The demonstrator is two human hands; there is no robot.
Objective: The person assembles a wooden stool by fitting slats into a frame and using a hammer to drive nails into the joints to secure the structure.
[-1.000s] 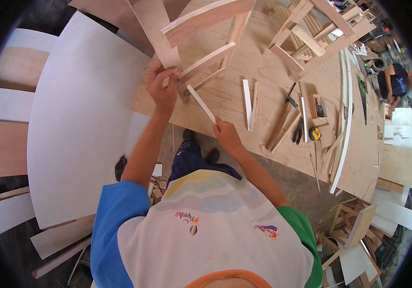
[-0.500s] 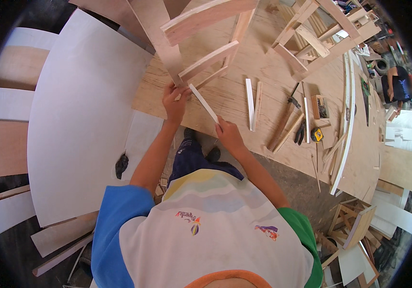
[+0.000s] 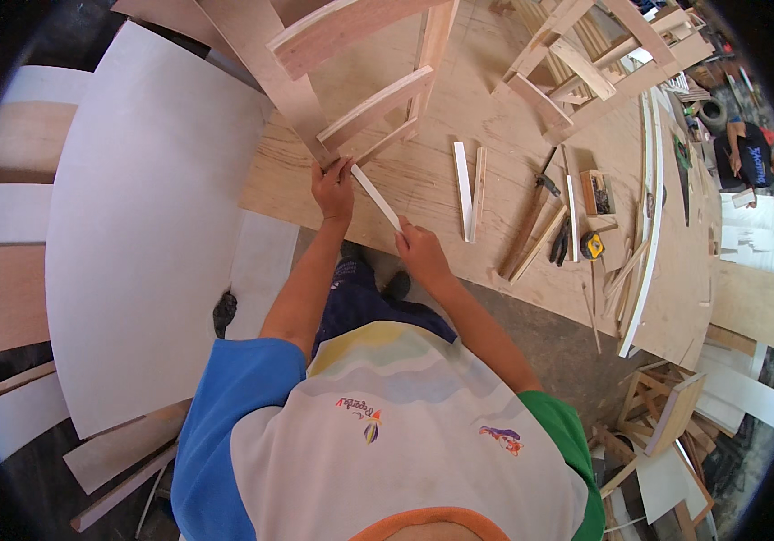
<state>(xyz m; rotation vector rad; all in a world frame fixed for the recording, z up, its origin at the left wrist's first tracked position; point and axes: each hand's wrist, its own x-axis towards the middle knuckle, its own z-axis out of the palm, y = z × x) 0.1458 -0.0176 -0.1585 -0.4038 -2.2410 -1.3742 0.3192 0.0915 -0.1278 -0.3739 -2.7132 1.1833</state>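
A narrow white wooden strip (image 3: 375,196) slants over the near edge of the workbench. My right hand (image 3: 421,254) is closed round its lower end. At the strip's upper end, my left hand (image 3: 334,191) has its fingers closed about the bottom corner of a wooden frame (image 3: 373,110), beside the strip's tip. The frame has a wide plank side and curved crosspieces, and stands on the plywood bench top (image 3: 423,185). My fingers hide the exact spot where strip and frame meet.
Right of my hands lie loose strips (image 3: 464,191), a hammer (image 3: 531,216), pliers (image 3: 561,242), a yellow tape measure (image 3: 592,245) and a small wooden box (image 3: 598,192). Another frame (image 3: 567,72) stands behind. A large white panel (image 3: 143,225) is at left. A person (image 3: 748,155) is far right.
The view has shifted slightly, so the bench and frame appear a little further left. My left fingers have drawn in closer at the frame's corner; the right hand keeps its hold on the strip.
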